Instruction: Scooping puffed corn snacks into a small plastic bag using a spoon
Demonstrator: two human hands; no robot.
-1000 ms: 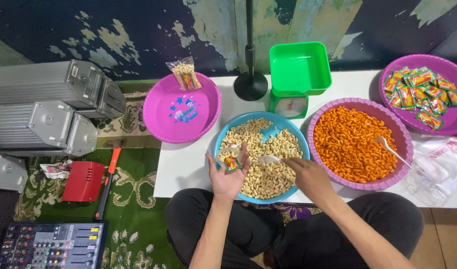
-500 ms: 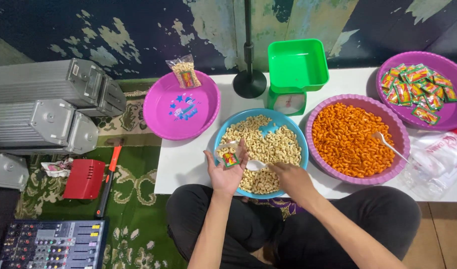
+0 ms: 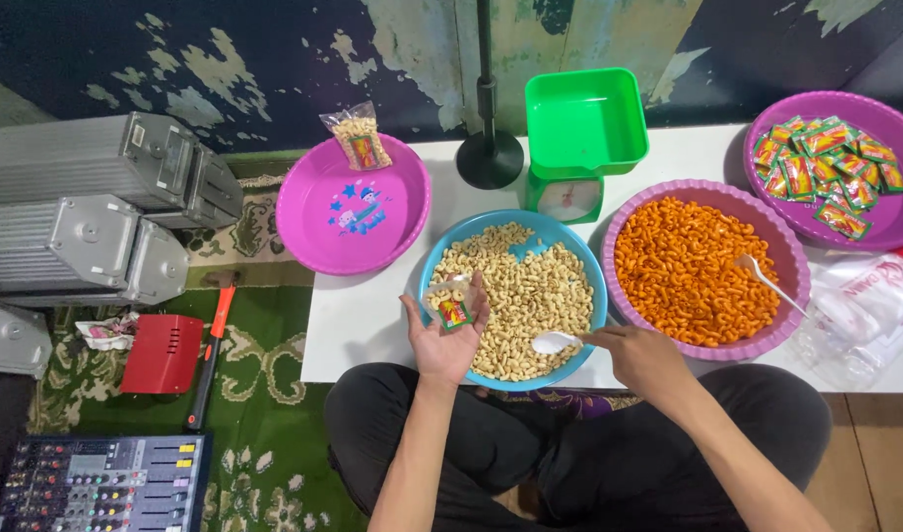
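**Spoon drawn back to the near rim of the blue bowl**

Pulling back since the earlier frame, our right hand [image 3: 640, 357] is now sitting at the near edge of the blue bowl [image 3: 579, 258], its fingers pinched narrow on the handle of a white plastic spoon [image 3: 555, 342]. We are holding the spoon's bowl over the pale snacks [image 3: 530, 296]; whether it is carrying any we cannot quite tell.

Our left hand [image 3: 444, 340] is staying palm up over the bowl's left rim, fingers curled loosely around a small clear packet [image 3: 449, 301] that is holding a few pale pieces and a red and green sachet.

Beyond the blue bowl, to the right, we are seeing a purple bowl [image 3: 781, 232] of orange snacks with a second white spoon [image 3: 771, 285] lying in it, and farther right a purple tray [image 3: 900, 234] of sachets. Behind the bowl stands a green scale [image 3: 581, 128]. To the left, a pink tray [image 3: 318, 246] is carrying one filled packet [image 3: 356, 137] on its far rim. All of these are resting on the white table [image 3: 358, 325].
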